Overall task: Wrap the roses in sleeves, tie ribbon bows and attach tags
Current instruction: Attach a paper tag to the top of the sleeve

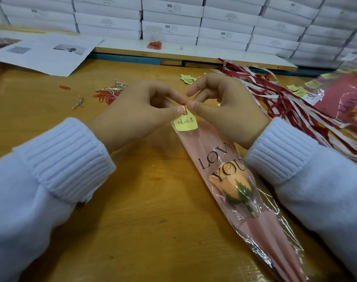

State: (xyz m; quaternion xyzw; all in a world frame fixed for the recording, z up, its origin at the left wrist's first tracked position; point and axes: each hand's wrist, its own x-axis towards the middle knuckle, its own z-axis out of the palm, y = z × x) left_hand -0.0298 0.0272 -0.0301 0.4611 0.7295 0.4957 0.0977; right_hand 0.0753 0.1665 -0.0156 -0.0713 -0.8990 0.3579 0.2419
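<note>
A peach rose (230,186) lies in a pink and clear sleeve (261,231) printed "LOVE YOU", running from the table's middle toward the lower right. At the sleeve's far end sits a small yellow tag (186,123) with handwriting, held by a red paper clip (185,109). My left hand (137,117) pinches the tag's top edge at the clip. My right hand (224,110) pinches the clip from the right, thumb and forefinger together.
Red and white ribbons (279,94) spread at the right, with more yellow tags (187,78) and wrapped roses (348,102). A pile of red paper clips and silver twist ties (109,92) lies at the left. Printed sheets (45,51) and stacked white boxes (173,19) stand behind.
</note>
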